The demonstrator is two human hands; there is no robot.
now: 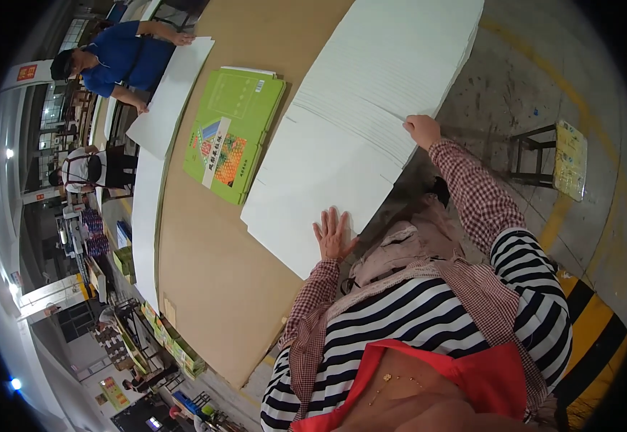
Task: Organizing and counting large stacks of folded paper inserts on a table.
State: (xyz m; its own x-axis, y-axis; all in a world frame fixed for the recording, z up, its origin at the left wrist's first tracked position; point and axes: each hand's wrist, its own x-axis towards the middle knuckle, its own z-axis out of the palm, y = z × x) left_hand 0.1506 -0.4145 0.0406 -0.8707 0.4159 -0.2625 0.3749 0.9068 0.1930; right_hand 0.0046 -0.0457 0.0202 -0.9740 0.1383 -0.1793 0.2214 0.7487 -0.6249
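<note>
Co-worker (130, 57) in a blue shirt stands at the far left, hands on a separate long white sheet (176, 93). Next, on the brown table (212, 252), a flat green pile of printed card (238, 133) lies apart, nobody touching it. Right of it is the stack of white sheets (335, 137), at the table's near right side. The left hand (335, 234) rests on its near end, fingers open and spread, gripping nothing. Farther right, the right hand (423, 132) is curled closed at the stack's edge, seemingly pinching some sheets; its fingertips are hidden. Work looks partway: sheets are gathered and fanned into stepped edges, yet not squared up. How many are done or left, I cannot tell.
</note>
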